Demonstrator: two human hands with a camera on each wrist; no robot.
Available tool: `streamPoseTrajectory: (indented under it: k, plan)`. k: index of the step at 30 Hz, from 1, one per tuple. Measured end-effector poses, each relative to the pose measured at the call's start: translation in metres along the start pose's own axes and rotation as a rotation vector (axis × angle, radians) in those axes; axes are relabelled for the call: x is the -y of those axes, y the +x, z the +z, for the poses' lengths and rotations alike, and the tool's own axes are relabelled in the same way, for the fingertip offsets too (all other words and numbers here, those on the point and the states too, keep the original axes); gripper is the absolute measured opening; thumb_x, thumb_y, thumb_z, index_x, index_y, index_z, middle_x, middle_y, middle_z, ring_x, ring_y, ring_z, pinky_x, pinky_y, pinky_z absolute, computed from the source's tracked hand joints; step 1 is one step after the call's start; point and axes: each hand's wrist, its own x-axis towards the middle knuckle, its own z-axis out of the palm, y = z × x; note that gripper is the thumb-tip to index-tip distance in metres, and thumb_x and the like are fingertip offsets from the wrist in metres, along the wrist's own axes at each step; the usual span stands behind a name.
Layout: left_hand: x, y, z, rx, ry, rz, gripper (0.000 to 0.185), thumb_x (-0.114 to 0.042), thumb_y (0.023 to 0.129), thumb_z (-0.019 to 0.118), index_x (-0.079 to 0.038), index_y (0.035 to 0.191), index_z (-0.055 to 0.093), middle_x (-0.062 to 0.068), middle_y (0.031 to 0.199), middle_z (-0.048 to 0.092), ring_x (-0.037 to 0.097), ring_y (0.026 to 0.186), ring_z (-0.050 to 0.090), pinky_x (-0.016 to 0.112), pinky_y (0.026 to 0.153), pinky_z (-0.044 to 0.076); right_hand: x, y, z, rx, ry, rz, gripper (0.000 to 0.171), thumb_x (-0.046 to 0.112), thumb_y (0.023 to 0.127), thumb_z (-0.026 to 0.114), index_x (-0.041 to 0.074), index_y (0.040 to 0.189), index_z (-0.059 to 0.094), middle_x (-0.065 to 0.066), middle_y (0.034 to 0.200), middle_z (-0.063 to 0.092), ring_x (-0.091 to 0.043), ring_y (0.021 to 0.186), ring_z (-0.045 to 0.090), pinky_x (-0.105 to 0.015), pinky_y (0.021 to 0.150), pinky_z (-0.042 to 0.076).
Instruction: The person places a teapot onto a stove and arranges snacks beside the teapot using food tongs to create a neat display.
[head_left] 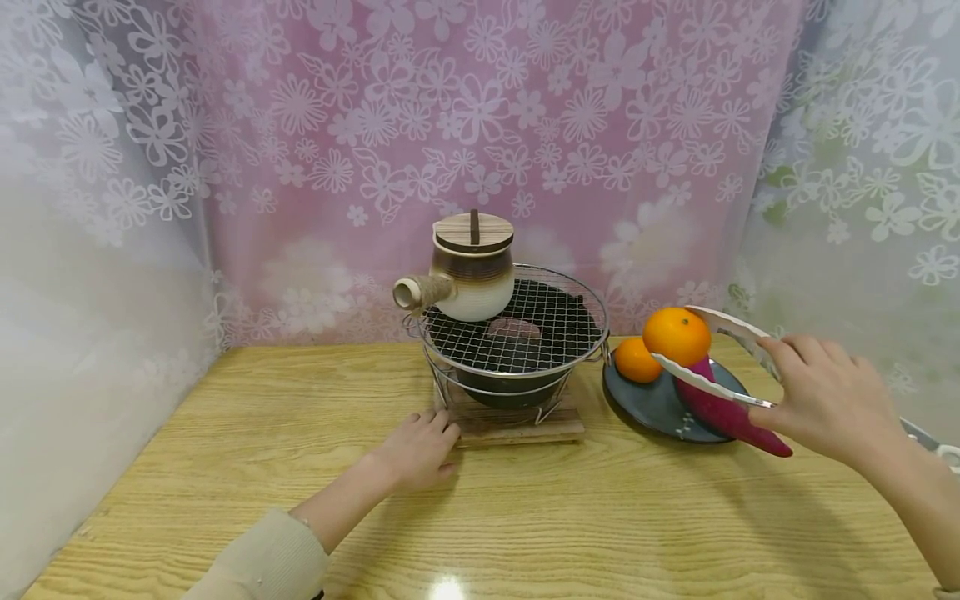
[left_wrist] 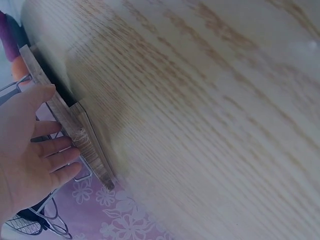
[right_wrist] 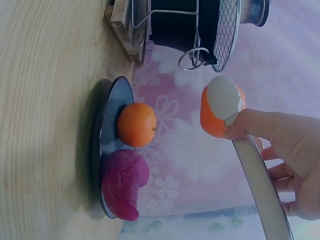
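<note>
My right hand (head_left: pixel 836 400) grips a pair of metal tongs with pale tips (right_wrist: pixel 260 185). Between the tong tips an orange (head_left: pixel 677 335) is held up above a dark plate (head_left: pixel 637 408). On that plate lie a second orange (right_wrist: pixel 136 124) and purple-red sweet potatoes (right_wrist: pixel 122 182), one jutting over the rim. My left hand (head_left: pixel 422 448) rests at the front left corner of the wooden board (head_left: pixel 517 432) under the grill; in the left wrist view its loosely extended fingers (left_wrist: pixel 60 159) touch the board's edge.
A round wire grill (head_left: pixel 555 329) over a black bowl stands on the board, holding a clay pot (head_left: pixel 480 283) with a wooden lid and side handle. A reddish oblong thing (head_left: pixel 514 332) shows at the mesh. Flowered curtains (head_left: pixel 480 125) enclose the wooden table (head_left: pixel 262 450).
</note>
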Motion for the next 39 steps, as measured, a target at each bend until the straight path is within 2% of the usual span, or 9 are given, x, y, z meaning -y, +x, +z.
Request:
streamPoseTrajectory:
  k: [4, 10, 19, 31, 39]
  plan:
    - [0.0, 0.0, -0.001, 0.007, -0.016, -0.004, 0.044, -0.043, 0.088, 0.058, -0.007, 0.112, 0.056, 0.014, 0.116, 0.052, 0.03, 0.109, 0.051, 0.042, 0.09, 0.042, 0.001, 0.001, -0.002, -0.01, -0.001, -0.006, 0.074, 0.033, 0.058, 0.078, 0.0, 0.118, 0.051, -0.024, 0.103, 0.052, -0.042, 0.09, 0.046, -0.054, 0.062, 0.039]
    - [0.0, -0.001, -0.002, 0.024, -0.044, -0.01, 0.043, -0.041, 0.088, 0.059, -0.006, 0.113, 0.056, 0.014, 0.116, 0.052, 0.03, 0.109, 0.05, 0.042, 0.091, 0.042, 0.003, 0.002, -0.007, -0.033, 0.007, -0.018, 0.075, 0.033, 0.057, 0.078, 0.0, 0.119, 0.052, -0.022, 0.102, 0.053, -0.04, 0.087, 0.047, -0.052, 0.06, 0.039]
    - [0.001, 0.0, -0.001, 0.009, -0.016, 0.0, 0.044, -0.043, 0.088, 0.057, -0.007, 0.113, 0.055, 0.013, 0.117, 0.051, 0.029, 0.108, 0.05, 0.041, 0.09, 0.042, 0.006, 0.006, -0.018, -0.044, 0.022, -0.004, 0.079, 0.031, 0.055, 0.08, 0.001, 0.121, 0.051, -0.023, 0.107, 0.052, -0.042, 0.09, 0.047, -0.055, 0.062, 0.038]
    - [0.001, 0.001, 0.0, 0.011, -0.011, -0.001, 0.045, -0.043, 0.088, 0.058, -0.007, 0.114, 0.055, 0.013, 0.117, 0.051, 0.03, 0.109, 0.05, 0.042, 0.09, 0.042, 0.011, 0.006, -0.026, -0.081, 0.033, -0.029, 0.076, 0.029, 0.055, 0.079, 0.002, 0.121, 0.051, -0.021, 0.107, 0.052, -0.042, 0.091, 0.046, -0.054, 0.062, 0.038]
    - [0.0, 0.001, 0.0, 0.02, -0.015, -0.003, 0.045, -0.043, 0.088, 0.057, -0.007, 0.116, 0.055, 0.013, 0.119, 0.051, 0.03, 0.111, 0.049, 0.042, 0.092, 0.041, 0.021, 0.01, -0.033, -0.062, 0.035, -0.054, 0.077, 0.032, 0.057, 0.079, 0.001, 0.122, 0.051, -0.021, 0.108, 0.052, -0.041, 0.093, 0.046, -0.054, 0.063, 0.039]
